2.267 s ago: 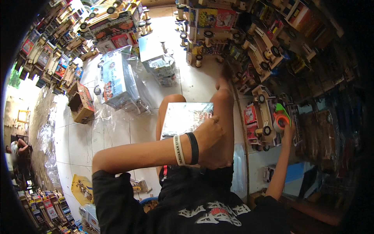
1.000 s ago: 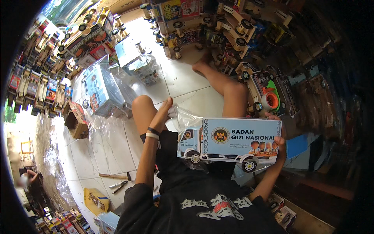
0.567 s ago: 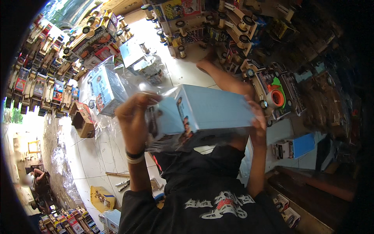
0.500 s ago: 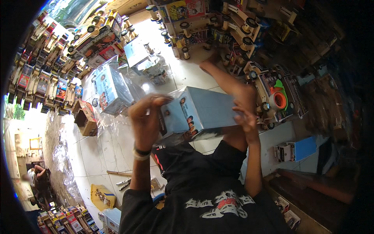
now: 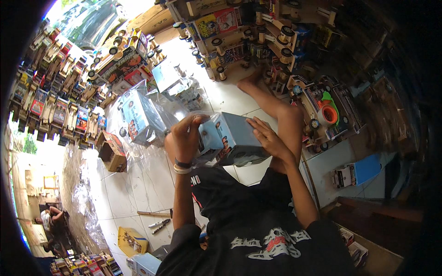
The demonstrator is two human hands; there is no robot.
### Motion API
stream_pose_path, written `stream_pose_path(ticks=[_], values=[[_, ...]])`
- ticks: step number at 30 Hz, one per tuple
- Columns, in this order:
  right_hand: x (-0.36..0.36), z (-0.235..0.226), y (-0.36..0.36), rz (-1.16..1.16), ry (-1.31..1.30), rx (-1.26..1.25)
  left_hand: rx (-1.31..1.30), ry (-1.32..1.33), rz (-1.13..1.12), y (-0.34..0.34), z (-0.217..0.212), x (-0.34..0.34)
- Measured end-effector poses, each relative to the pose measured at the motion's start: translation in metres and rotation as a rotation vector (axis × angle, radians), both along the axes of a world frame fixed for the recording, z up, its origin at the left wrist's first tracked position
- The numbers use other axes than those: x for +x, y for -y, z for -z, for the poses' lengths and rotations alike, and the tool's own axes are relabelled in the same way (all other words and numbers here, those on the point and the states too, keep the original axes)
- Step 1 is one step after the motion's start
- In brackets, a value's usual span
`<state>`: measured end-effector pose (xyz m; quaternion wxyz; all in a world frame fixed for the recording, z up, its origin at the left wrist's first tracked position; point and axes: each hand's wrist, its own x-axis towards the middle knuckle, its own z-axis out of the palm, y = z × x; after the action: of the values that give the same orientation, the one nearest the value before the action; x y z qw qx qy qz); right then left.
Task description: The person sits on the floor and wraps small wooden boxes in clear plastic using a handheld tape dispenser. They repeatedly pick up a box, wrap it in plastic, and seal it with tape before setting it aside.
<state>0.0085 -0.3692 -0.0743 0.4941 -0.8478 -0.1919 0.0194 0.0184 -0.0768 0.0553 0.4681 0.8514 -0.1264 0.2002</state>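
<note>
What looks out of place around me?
A bright green tape dispenser with an orange roll rests on wooden toy trucks, odd for a tool. Crumpled clear plastic film lies loose at far left, like litter.

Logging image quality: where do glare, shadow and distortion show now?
Head view: glare bleaches the white tiled floor near the top; head view: the light-blue boxy toy truck is shadowed on its near side; head view: the far right is dark, edges bend toward the rim.
</note>
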Motion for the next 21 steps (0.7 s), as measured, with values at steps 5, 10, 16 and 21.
stream_pose_path(ticks=[5, 10, 16, 21], values=[[0.01, 0.017, -0.004, 0.025, -0.054, -0.017, -0.05, -0.002, 0.065, -0.004, 0.009, -0.004], [0.016, 0.018, -0.021, -0.04, -0.155, 0.021, -0.122, -0.026, 0.367, 0.026, 0.034, -0.002], [0.012, 0.004, -0.016, -0.145, -0.156, 0.445, 0.035, 0.218, 0.305, 0.071, 0.098, 0.011], [0.012, -0.012, -0.009, -0.105, -0.054, 0.242, 0.004, 0.061, 0.299, 0.077, 0.119, -0.003]])
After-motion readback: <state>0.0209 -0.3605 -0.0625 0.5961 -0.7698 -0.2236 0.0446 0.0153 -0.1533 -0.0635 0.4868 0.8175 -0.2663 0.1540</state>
